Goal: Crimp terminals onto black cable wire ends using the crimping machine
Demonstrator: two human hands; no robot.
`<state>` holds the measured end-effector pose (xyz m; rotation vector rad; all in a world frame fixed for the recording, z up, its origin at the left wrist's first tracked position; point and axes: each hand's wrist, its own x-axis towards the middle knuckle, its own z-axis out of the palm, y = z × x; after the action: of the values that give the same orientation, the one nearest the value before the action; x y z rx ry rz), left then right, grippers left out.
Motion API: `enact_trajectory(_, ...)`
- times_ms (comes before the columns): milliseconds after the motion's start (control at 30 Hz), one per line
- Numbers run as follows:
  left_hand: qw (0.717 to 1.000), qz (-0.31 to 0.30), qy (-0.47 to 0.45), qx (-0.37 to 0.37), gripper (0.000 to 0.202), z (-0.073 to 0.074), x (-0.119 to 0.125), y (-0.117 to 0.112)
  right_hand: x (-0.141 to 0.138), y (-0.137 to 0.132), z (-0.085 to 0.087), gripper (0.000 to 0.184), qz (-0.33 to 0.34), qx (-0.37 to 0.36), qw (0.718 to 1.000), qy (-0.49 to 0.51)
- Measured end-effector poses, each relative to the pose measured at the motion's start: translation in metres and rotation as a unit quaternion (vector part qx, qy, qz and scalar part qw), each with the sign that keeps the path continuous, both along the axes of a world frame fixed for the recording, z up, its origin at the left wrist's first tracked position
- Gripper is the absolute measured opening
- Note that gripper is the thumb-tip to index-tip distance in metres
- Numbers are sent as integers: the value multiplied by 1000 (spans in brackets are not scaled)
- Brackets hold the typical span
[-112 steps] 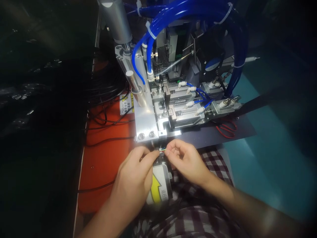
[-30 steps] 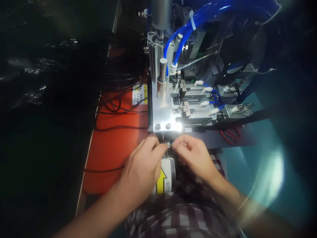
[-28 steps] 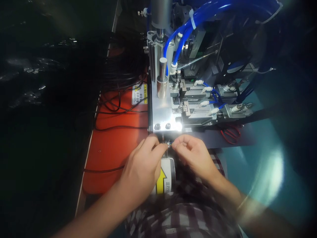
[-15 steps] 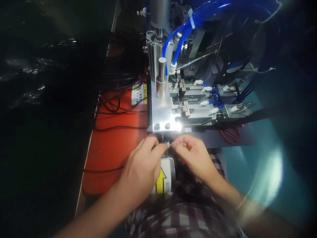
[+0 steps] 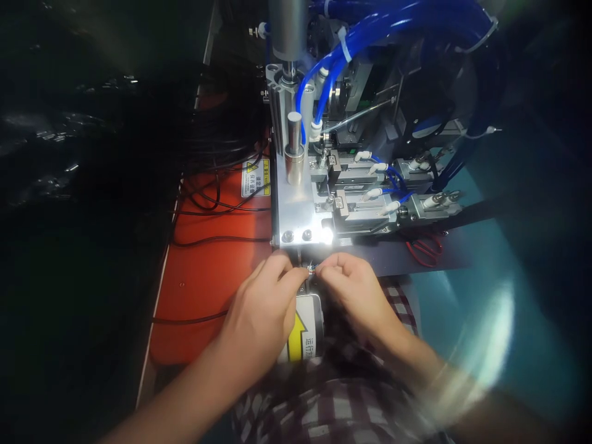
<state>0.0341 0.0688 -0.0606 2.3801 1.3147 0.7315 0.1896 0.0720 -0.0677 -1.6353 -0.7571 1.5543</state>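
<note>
Just in front of the machine's bright metal plate [image 5: 296, 213], my two hands meet at the fingertips. My left hand [image 5: 263, 302] is closed, thumb and finger pinching a small shiny metal piece [image 5: 311, 270] with fine strands at it. From the right, my right hand [image 5: 356, 287] pinches at the same spot, apparently on a thin wire that runs to the piece; the fingers largely hide it. Below the fingertips is a white label with a yellow arrow [image 5: 296, 336]. A black cable [image 5: 189, 320] passes out of sight behind my left hand.
Pneumatic cylinders [image 5: 365, 209] with white fittings and blue hoses [image 5: 393, 31] stand beyond my hands. Red-handled scissors or pliers [image 5: 424, 248] lie at the right. Black cables [image 5: 222, 239] cross the orange surface [image 5: 203, 271] at the left, near a warning label [image 5: 256, 178].
The whole view has shifted slightly, so the machine and both hands appear a little further left. Both hands keep the same pinch at the same place.
</note>
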Motion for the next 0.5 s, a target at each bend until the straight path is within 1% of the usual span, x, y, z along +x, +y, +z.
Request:
enact_trajectory(100, 1000, -1, 2, -4, 30, 0, 0, 0, 6, 0, -3, 17, 28, -34, 997, 59)
enact_trajectory(200, 1000, 0, 4, -4, 30, 1, 0, 0, 12, -1, -3, 19, 58, -9, 995, 77)
enact_trajectory(300, 1000, 2, 7, -4, 30, 1, 0, 0, 12, -3, -1, 21, 39, 29, 997, 54)
enact_trajectory(433, 1000, 4, 7, 1, 30, 0, 0, 1, 2, -4, 2, 14, 18, 41, 999, 5)
enact_trajectory(500, 1000, 2, 3, 4, 30, 0, 0, 1, -2, -5, 1, 13, 4, 63, 998, -13)
